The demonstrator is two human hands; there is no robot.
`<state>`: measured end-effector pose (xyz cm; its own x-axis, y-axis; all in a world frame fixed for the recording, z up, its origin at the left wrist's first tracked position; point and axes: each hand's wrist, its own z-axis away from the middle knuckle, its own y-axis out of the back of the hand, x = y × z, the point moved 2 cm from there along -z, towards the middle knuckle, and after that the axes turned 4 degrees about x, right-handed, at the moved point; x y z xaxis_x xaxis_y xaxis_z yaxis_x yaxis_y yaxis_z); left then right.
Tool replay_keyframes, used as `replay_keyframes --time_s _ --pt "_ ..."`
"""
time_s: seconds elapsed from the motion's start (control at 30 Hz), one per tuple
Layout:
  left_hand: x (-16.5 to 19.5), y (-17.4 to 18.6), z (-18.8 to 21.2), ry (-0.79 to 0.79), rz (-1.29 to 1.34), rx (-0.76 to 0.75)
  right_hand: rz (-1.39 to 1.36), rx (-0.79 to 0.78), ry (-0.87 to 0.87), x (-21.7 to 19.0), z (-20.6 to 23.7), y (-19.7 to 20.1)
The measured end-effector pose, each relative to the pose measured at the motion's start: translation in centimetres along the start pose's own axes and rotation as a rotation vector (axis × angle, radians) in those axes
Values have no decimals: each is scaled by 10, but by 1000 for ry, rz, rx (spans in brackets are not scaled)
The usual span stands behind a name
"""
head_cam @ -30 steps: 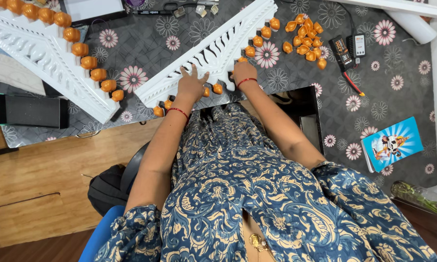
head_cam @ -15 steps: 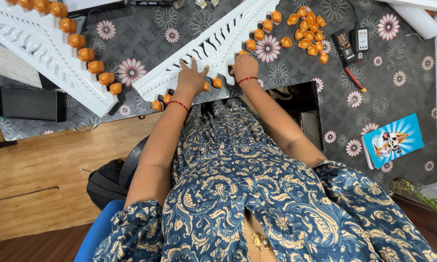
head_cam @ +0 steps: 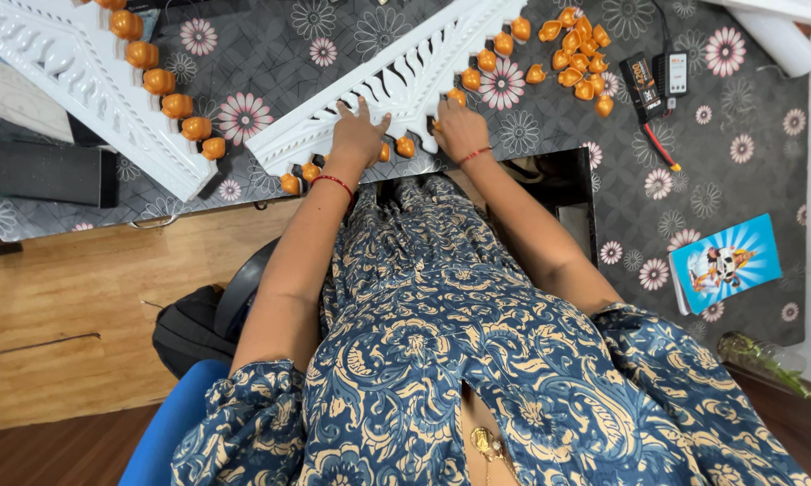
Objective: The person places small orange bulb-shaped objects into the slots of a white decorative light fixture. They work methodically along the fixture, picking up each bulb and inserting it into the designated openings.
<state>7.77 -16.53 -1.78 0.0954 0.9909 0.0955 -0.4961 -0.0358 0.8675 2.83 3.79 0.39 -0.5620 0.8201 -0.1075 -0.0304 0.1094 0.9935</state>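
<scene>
Hands have barely shifted over the last second, so pressing along the carved white trim strip [head_cam: 396, 85] carries on. Left hand [head_cam: 359, 135] is laid flat, fingers spread, on the strip's lower edge; orange beads [head_cam: 405, 146] sit just beside it. Right hand [head_cam: 459, 129] is curled against the same edge.

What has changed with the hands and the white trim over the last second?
Very little. The left hand has edged up onto the white trim; the right hand stays at its lower edge beside the orange beads. Nothing was picked up or let go. The trim, the loose bead pile and the second trim lie as before.
</scene>
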Motion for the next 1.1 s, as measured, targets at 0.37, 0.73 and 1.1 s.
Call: replay_keyframes --time_s 0.37,0.73,1.1 --pt "0 -13 -1 -3 -9 -3 -110 196 -301 94 49 1" --pt "1 -9 2 -4 29 25 -494 49 -392 85 -3 15" --pt "2 -19 6 2 116 153 -77 -77 -174 40 -40 -2"
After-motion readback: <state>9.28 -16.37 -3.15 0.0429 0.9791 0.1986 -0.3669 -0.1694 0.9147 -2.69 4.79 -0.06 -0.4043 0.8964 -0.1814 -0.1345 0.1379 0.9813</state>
